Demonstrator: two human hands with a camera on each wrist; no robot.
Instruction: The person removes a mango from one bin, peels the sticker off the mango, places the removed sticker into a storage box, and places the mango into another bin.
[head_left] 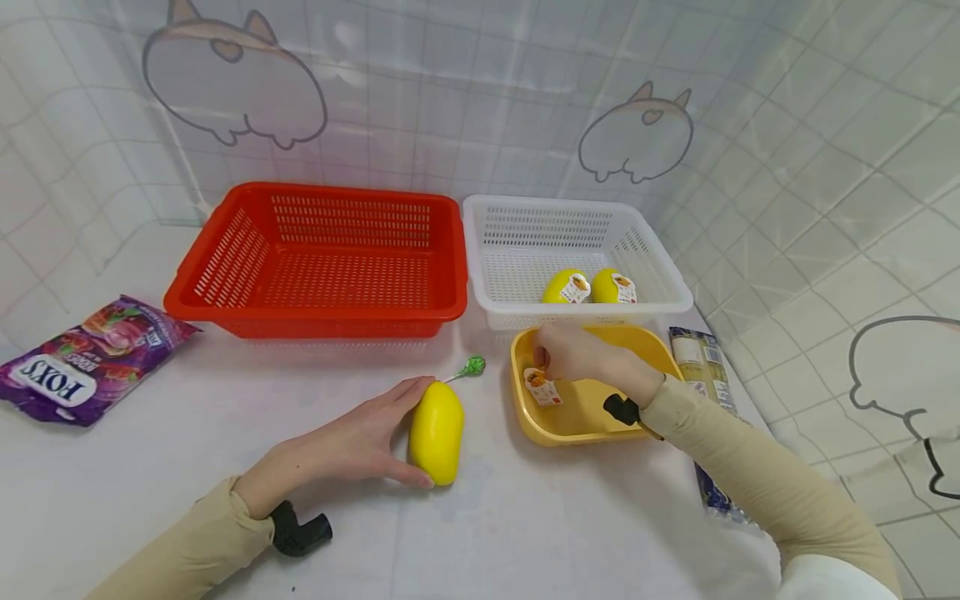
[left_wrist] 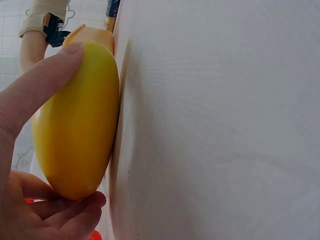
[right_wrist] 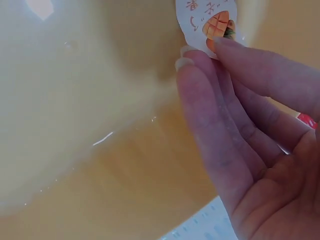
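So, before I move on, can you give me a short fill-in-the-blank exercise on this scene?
The left hand grips a mango-shaped item near a lollipop with a ____ head.
The right hand pinches a mango label inside the ____ tub.
In the white basket, ____ labelled yellow items show.
The purple FOX'S bag lies beside the ____ basket.

Missing words: green; yellow; two; red.
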